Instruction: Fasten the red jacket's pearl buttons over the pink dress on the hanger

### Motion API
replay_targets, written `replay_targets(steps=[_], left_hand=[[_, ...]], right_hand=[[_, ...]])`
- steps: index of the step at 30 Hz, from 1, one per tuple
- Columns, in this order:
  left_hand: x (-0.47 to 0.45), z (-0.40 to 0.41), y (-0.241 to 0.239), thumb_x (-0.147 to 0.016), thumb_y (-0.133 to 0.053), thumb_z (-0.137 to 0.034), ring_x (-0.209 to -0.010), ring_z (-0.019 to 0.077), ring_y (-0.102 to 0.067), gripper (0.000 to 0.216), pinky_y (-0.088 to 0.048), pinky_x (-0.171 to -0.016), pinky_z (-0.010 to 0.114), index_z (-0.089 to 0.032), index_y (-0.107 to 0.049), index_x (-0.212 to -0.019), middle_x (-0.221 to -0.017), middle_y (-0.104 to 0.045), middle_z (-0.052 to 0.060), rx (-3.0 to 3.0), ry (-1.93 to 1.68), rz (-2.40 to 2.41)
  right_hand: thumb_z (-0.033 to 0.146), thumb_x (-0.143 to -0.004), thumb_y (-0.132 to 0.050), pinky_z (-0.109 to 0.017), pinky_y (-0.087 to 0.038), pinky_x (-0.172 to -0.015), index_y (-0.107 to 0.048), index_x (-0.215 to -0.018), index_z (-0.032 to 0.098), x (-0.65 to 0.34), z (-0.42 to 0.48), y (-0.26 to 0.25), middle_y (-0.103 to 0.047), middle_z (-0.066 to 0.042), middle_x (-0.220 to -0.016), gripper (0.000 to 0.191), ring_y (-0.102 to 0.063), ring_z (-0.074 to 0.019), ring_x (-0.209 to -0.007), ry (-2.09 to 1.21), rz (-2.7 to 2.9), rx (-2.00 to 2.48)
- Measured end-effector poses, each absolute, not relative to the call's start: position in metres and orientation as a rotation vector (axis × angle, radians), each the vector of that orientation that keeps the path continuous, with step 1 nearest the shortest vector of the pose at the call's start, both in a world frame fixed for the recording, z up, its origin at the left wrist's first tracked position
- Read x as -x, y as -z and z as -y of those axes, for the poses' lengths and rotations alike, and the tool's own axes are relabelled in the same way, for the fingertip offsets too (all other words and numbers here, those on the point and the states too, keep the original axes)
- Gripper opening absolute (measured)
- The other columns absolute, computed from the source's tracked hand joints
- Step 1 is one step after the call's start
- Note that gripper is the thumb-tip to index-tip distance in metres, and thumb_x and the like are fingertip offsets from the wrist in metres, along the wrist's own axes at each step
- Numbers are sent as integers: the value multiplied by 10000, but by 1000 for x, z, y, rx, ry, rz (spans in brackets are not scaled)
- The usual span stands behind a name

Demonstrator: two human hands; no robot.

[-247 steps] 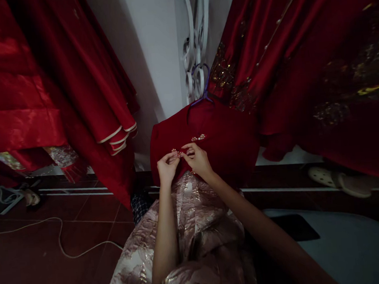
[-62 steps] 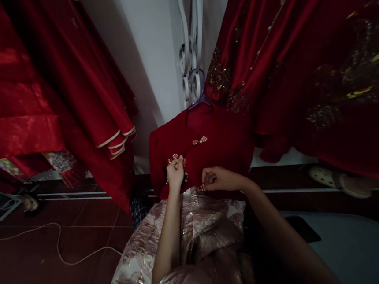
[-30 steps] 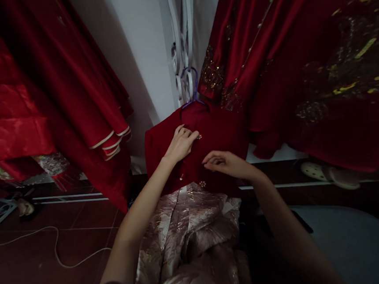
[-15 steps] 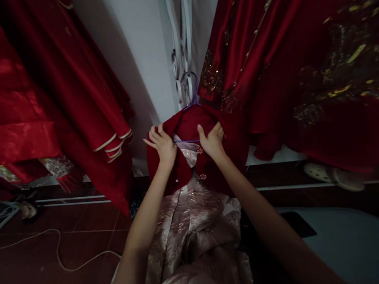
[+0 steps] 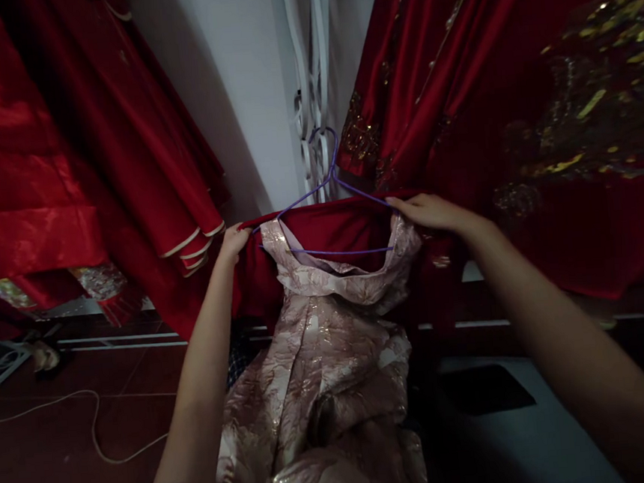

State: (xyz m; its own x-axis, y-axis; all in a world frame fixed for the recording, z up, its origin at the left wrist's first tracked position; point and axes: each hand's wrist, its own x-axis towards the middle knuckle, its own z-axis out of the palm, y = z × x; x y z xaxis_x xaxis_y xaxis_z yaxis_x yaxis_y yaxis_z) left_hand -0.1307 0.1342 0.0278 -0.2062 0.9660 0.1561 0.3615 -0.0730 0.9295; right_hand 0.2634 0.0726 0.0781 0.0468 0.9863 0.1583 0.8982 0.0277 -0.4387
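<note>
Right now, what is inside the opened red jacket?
A pink brocade dress on the purple hanger, with the red jacket behind it. The hanger's ends and the dress's back are covered.

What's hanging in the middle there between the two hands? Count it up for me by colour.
Red jacket, its edges gripped by the left hand and the right hand: 1
Pink-and-gold dress: 1
Purple hanger: 1
Total: 3
</note>
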Motion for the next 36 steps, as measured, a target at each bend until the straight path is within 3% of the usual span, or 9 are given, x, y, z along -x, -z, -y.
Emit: replay_targets(steps=[5,11,15,18,21,26,30,34,36], left_hand=[[154,-117,-10,-594,-659,-173,-580,212,-629,118,-508,-601,345,-136,-641,-704,-616,-663,62,-1240,-842,-1532],[153,-86,-2,-427,-783,-148,-885,217,-637,505,-504,-774,317,-168,-648,-913,-903,-685,75,-1529,-505,-1213],[133,-99,-25,-646,-690,-273,-1121,148,-516,403,-395,-946,250,-200,-607,-1033,-1086,-626,56,-1856,-957,-1148],[115,-114,-40,-764,-572,-331,-996,145,-563,268,-410,-885,218,-206,-642,-990,-1015,-651,24,-2044,-1141,-1093],[106,-120,-45,-750,-581,-373,-767,147,-576,240,-428,-706,199,-184,-690,-851,-818,-673,4,-2115,-1124,-1132],[116,-114,-39,-744,-588,-392,-683,141,-527,253,-376,-601,200,-159,-683,-770,-688,-637,3,-1932,-1276,-1344],[148,-107,-22,-845,-457,-376,-598,114,-480,322,-351,-612,220,-137,-646,-742,-596,-590,2,-2185,-1071,-1589],[159,-95,-9,-752,-596,-322,-458,93,-415,274,-337,-573,236,-138,-604,-549,-424,-503,-13,-2308,-722,-1534],[142,-86,-11,-755,-588,-342,-486,108,-466,254,-362,-581,238,-155,-621,-586,-488,-562,-3,-2381,-637,-1438]], right_hand=[[629,-775,-422,-250,-403,-628,-673,-795,108,-282,-59,-91,-643,-81,-708,579,-535,-113,-610,-886,2053,1655],[404,-818,-514,-231,-400,-785,-646,-944,140,-295,-68,-65,-648,-75,-973,321,-557,-125,-848,-529,2034,1433],[349,-818,-535,-271,-399,-843,-634,-954,141,-293,-76,-51,-648,-81,-994,268,-566,-152,-896,-325,1906,1396],[365,-801,-548,-318,-412,-848,-641,-952,152,-289,-79,-43,-655,-77,-994,278,-579,-174,-890,-231,1805,1383],[394,-772,-574,-328,-434,-824,-659,-914,161,-286,-82,-39,-671,-75,-956,286,-594,-182,-868,-248,1741,1325],[374,-762,-584,-277,-442,-773,-667,-942,138,-292,-79,-36,-671,-122,-979,308,-601,-165,-841,-279,1611,1302],[351,-754,-576,-272,-441,-722,-675,-950,129,-314,-66,-19,-665,-161,-998,312,-609,-184,-827,-239,1382,1498],[335,-730,-568,-311,-446,-648,-694,-868,155,-327,-47,12,-692,-143,-897,259,-615,-221,-744,-374,1509,1737],[330,-735,-552,-301,-456,-629,-694,-801,170,-321,-38,22,-702,-116,-841,224,-618,-214,-703,-445,1727,1717]])
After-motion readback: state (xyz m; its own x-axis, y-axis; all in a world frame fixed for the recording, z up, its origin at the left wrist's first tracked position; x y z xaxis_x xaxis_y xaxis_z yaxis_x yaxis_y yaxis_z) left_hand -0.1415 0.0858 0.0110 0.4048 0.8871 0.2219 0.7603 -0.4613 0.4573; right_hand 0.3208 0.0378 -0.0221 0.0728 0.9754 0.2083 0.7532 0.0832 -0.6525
